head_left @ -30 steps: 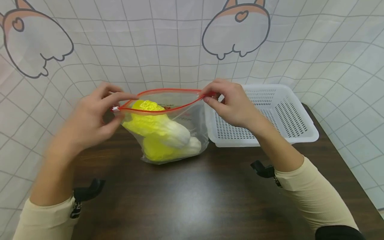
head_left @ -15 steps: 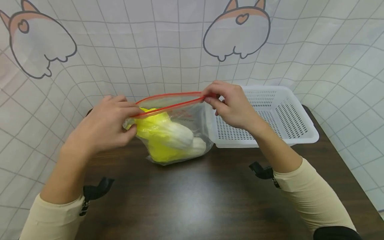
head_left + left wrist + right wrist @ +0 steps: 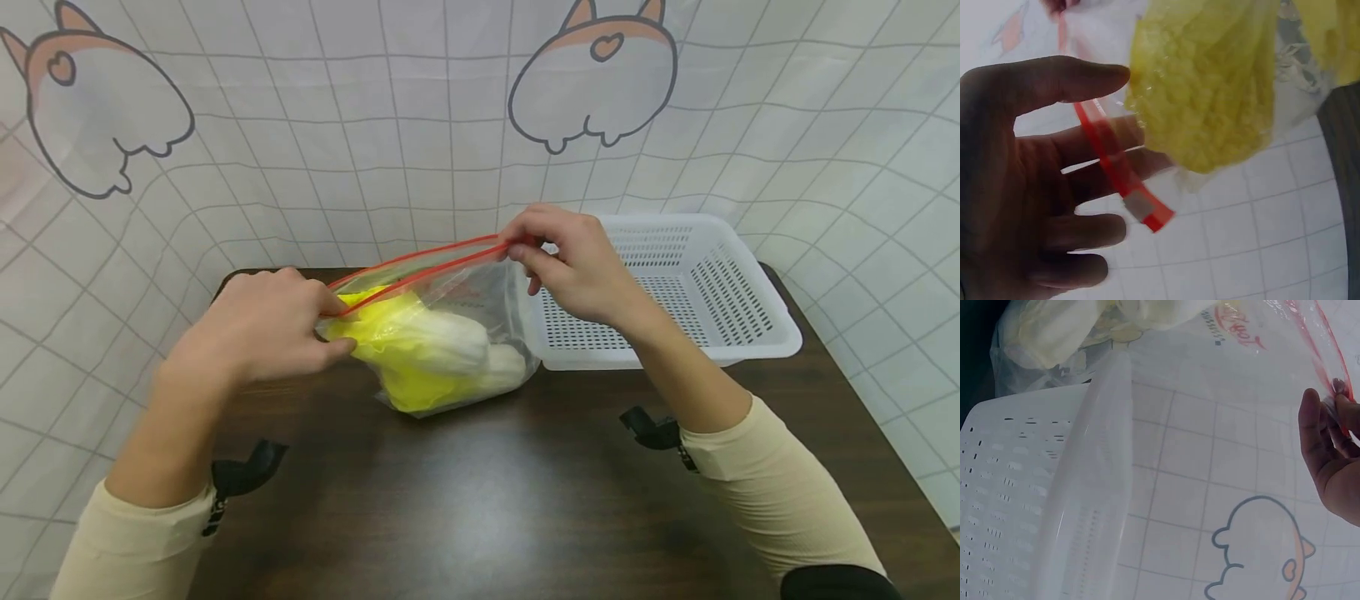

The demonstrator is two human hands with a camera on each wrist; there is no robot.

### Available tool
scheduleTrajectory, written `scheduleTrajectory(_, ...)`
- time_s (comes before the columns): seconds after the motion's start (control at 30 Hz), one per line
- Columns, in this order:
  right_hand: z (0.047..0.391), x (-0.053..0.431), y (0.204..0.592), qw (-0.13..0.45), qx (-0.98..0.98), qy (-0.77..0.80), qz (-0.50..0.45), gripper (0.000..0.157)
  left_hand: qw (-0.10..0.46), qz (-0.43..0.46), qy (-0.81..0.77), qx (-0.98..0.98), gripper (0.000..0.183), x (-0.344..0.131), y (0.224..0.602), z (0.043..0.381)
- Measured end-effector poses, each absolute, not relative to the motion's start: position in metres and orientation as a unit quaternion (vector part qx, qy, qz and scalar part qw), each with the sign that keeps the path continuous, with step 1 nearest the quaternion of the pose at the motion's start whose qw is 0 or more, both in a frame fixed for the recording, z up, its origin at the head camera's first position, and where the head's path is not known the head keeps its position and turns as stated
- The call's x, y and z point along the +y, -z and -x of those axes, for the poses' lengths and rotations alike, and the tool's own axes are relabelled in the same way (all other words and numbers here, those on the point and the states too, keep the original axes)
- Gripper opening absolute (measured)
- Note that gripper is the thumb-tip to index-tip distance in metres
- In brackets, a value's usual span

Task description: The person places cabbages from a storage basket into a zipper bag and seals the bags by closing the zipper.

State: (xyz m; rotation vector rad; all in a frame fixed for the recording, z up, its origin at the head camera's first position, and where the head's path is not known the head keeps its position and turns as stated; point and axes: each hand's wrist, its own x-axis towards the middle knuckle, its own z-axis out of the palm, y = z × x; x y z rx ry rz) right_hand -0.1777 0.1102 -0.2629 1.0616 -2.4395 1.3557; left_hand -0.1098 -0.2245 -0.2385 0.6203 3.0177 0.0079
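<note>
The clear, red-rimmed plastic zip bag of yellow-and-white leafy cabbages, between the right hand pinching its rim and the left hand, fingers parted, might have slumped from lopsided support.

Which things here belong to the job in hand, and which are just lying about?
In the job:
- bag, red-edged mouth partly open
- two cabbages, inside it
- left hand, touching its left end
- right hand, pinching its right corner

Apparently just there:
- basket, beside the bag, in neither hand
- table
- backdrop
</note>
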Motion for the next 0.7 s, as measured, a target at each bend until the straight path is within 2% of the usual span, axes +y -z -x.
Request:
scheduleTrajectory(0.17,0.177,0.109,0.263,0.068,-0.810,-0.463,-0.353,0.015,0.049,-0.182,0.014,0.982,0.033,-0.224,0.241,0.108)
scheduleTrajectory(0.33,0.177,0.110,0.266,0.071,-0.805,-0.472,-0.353,0.017,0.014,-0.206,-0.023,0.978,0.038,-0.230,0.241,0.106)
scheduleTrajectory(0.47,0.177,0.113,0.268,0.071,-0.795,-0.486,-0.357,0.018,-0.069,-0.270,-0.098,0.955,0.030,-0.241,0.239,0.105)
scheduleTrajectory(0.6,0.178,0.115,0.269,0.071,-0.788,-0.493,-0.362,0.019,-0.170,-0.333,-0.167,0.912,0.031,-0.249,0.239,0.106)
scheduleTrajectory(0.7,0.178,0.116,0.268,0.068,-0.789,-0.493,-0.361,0.019,-0.207,-0.333,-0.196,0.899,0.030,-0.252,0.241,0.107)
